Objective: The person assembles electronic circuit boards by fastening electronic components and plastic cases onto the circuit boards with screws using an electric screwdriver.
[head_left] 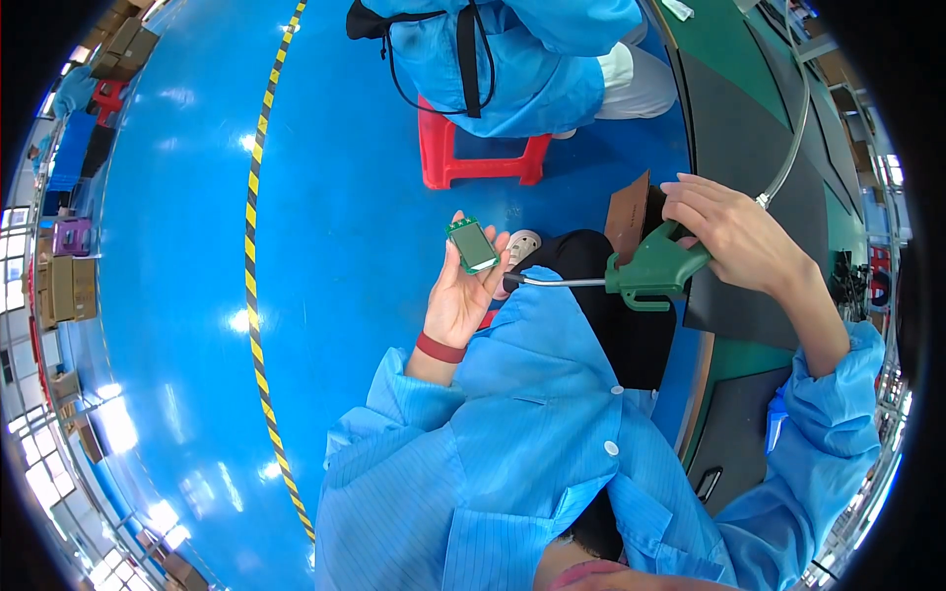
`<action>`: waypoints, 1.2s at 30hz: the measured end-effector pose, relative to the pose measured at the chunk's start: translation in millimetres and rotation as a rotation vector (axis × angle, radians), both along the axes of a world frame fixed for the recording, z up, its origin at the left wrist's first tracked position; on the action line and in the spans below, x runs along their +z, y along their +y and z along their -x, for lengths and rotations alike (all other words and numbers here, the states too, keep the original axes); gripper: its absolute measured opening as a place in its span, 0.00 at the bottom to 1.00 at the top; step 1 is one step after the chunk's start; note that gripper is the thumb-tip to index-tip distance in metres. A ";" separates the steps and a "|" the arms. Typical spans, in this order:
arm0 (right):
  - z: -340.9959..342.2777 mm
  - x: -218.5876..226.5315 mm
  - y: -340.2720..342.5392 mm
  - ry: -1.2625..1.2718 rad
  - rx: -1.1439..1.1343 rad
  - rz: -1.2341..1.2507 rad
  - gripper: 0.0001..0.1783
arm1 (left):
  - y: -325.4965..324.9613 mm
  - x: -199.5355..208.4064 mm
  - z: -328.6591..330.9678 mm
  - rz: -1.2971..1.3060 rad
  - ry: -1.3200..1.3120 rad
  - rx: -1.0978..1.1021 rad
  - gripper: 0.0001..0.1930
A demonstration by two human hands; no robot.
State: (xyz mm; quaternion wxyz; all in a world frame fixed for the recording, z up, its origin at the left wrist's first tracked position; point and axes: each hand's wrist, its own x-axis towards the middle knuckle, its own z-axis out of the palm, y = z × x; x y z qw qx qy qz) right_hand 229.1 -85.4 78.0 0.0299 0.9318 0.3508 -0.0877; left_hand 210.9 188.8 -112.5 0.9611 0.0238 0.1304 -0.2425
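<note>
My left hand [459,300], a dark red band at its wrist, holds a small green circuit board with a grey display [474,245] between thumb and fingers. In my right hand [734,231] is a green air blow gun [658,266], its handle gripped under my fingers. The gun's thin bent metal nozzle [567,283] points left, its dark tip close to the fingers of my left hand and just below the board. A pale air hose [794,148] runs from the gun up along the bench.
To the right stands a workbench with dark mats on green [739,167]. An open cardboard box [625,217] sits beside my lap. Ahead, a person in a blue smock [542,69] sits on a red stool [483,167]. Yellow-black tape [252,236] crosses the blue floor.
</note>
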 end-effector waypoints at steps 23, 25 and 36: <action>-16.8 -23.4 11.5 0.049 0.127 0.039 0.10 | -2.4 -20.5 8.0 0.006 0.108 0.076 0.22; -16.5 -25.3 11.8 0.042 0.134 0.023 0.09 | -1.2 -22.2 9.4 -0.013 0.117 0.079 0.21; -16.8 -29.3 10.9 0.022 0.121 0.043 0.09 | -3.8 -24.7 10.7 0.070 0.139 0.086 0.21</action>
